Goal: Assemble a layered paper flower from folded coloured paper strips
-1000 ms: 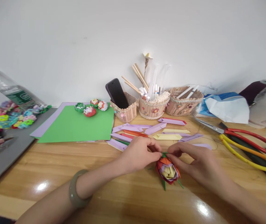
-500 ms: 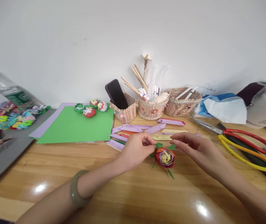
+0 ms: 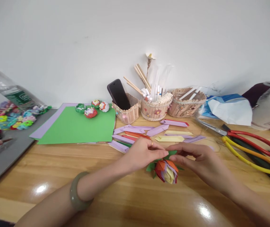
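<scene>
Leaves [image 3: 172, 153], green, at the base of an origami flower [image 3: 166, 171] are pinched by the left hand [image 3: 141, 156] and the right hand [image 3: 202, 159] near folded paper strips [image 3: 158, 130].

We look forward and down from 1 head-worn camera, close above the wooden table [image 3: 116, 201], our left hand [image 3: 141, 156] and right hand [image 3: 202, 159] nearby, the pale wall [image 3: 78, 56] beyond.

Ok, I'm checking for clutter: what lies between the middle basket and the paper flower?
The head view shows folded paper strips near the middle basket, then the left hand and right hand by the paper flower.
</scene>
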The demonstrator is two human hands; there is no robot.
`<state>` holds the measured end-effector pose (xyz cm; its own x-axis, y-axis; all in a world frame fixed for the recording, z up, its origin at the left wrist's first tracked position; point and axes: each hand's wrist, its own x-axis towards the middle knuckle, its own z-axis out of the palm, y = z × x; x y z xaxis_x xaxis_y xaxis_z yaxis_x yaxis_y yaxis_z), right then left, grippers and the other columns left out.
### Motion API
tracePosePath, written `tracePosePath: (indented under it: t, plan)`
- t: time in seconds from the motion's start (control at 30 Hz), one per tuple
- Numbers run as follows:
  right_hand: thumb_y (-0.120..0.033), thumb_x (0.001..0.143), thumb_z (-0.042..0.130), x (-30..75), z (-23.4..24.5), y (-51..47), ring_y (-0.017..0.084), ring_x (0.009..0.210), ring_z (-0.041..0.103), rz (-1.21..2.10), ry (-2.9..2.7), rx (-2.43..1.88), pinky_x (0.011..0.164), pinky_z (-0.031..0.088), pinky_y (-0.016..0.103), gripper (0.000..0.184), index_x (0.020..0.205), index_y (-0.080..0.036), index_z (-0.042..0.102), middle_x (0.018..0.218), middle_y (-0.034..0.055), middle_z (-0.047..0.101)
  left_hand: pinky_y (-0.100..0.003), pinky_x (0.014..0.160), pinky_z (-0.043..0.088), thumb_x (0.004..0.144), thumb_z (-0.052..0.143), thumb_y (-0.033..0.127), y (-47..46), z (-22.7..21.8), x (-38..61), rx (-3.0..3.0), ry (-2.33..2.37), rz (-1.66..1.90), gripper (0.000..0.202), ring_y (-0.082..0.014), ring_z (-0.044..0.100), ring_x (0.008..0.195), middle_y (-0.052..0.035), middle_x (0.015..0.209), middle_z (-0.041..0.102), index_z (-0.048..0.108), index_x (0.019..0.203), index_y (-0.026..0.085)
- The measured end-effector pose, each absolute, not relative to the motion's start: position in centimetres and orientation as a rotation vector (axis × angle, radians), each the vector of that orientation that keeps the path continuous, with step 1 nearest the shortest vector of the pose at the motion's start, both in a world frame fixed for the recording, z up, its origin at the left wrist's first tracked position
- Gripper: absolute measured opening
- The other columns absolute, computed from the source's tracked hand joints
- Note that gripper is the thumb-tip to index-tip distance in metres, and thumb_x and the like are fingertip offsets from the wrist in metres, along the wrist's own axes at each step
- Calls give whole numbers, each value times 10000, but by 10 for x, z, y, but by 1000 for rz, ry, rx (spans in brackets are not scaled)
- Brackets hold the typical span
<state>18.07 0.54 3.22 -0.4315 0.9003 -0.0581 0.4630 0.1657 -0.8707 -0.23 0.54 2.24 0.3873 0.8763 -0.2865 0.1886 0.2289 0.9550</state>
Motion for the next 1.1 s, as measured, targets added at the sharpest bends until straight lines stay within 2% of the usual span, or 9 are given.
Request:
tracePosePath:
  t: [0.13, 0.3, 0.47, 0.7, 0.8, 0.93, 1.1]
  plan:
    - [-448, 706, 631, 178, 34, 2, 163, 603, 553, 1206, -1910, -1357, 518, 408, 260, 311, 864, -194, 717, 703, 38, 695, -248, 648, 440, 690, 595, 244, 2, 23, -2, 1329, 1127, 618, 213, -166, 622, 720, -77, 828, 725, 730, 801, 122]
    - [-488, 671, 644, 180, 29, 6, 151, 594, 545, 1365, -1791, -1383, 541, 415, 264, 343, 777, -169, 711, 695, 46, 678, -253, 643, 451, 708, 580, 245, -2, 24, -2, 1392, 1175, 671, 210, -169, 632, 720, -66, 816, 728, 733, 819, 151]
    - [-498, 666, 650, 180, 27, 7, 119, 526, 473, 1300, -1805, -1377, 479, 352, 241, 338, 623, -162, 644, 570, 5, 582, -221, 558, 435, 680, 630, 259, -2, 28, -1, 1331, 1185, 699, 192, -128, 589, 606, -29, 670, 681, 703, 808, 136]
    - [-422, 647, 705, 179, 29, 4, 109, 584, 537, 1621, -1612, -1240, 543, 429, 227, 275, 686, -174, 594, 631, -20, 593, -208, 565, 388, 595, 685, 179, 2, 28, -1, 1161, 1083, 675, 98, -82, 515, 577, 12, 615, 599, 621, 649, 129]
    - [-443, 665, 682, 180, 30, 5, 120, 612, 566, 1666, -1629, -1243, 577, 455, 242, 283, 710, -171, 618, 663, -6, 617, -212, 563, 366, 577, 696, 180, 3, 28, -1, 1135, 1081, 691, 115, -76, 493, 571, 21, 599, 578, 601, 619, 132]
    - [-481, 673, 653, 179, 32, 5, 132, 601, 575, 1560, -1712, -1284, 559, 459, 251, 317, 720, -169, 630, 672, 13, 638, -216, 554, 358, 578, 686, 183, 4, 26, -1, 1157, 1075, 686, 123, -75, 481, 558, 27, 588, 559, 585, 627, 133]
    - [-426, 741, 593, 175, 32, 1, 128, 548, 557, 1219, -1921, -1314, 496, 431, 234, 258, 696, -174, 628, 602, 12, 638, -220, 558, 384, 588, 649, 153, 4, 21, -1, 1233, 1103, 689, 120, -89, 498, 573, 30, 593, 551, 570, 678, 144]
